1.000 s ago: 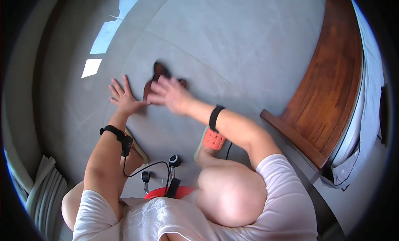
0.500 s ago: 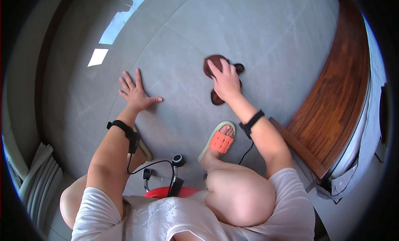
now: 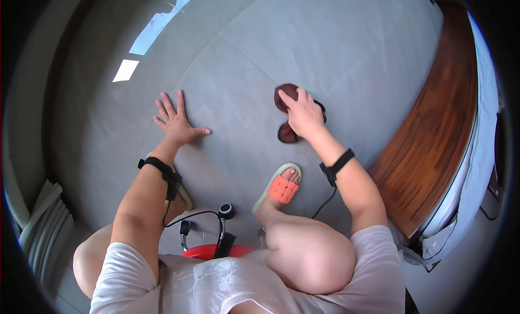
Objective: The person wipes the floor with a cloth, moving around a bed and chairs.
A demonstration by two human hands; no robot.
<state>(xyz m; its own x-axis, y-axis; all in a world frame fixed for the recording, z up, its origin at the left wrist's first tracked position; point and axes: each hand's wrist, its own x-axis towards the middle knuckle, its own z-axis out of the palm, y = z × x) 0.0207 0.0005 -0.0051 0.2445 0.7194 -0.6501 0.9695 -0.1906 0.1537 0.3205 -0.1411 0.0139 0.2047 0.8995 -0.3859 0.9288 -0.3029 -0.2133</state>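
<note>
My left hand (image 3: 179,124) is planted on the grey tiled floor (image 3: 238,97), its fingers spread and nothing in it. Beneath my right hand (image 3: 305,117) is a crumpled reddish-brown cloth (image 3: 287,132) with dark edges, pressed against the floor. The fingers of that hand bend over the cloth, and its folds stick out in several rounded lobes around them. Part of the cloth is hidden under the palm.
A low wooden platform or bench (image 3: 433,146) curves along the right, with pale fabric (image 3: 479,168) beyond it. My foot in an orange sandal (image 3: 283,189) rests below the cloth. A red stool (image 3: 216,252) with casters is under me. Grey pleated material (image 3: 49,227) stands at the lower left.
My right hand has drawn the cloth slightly toward me and to the right across the floor. My left hand stays spread in about the same place.
</note>
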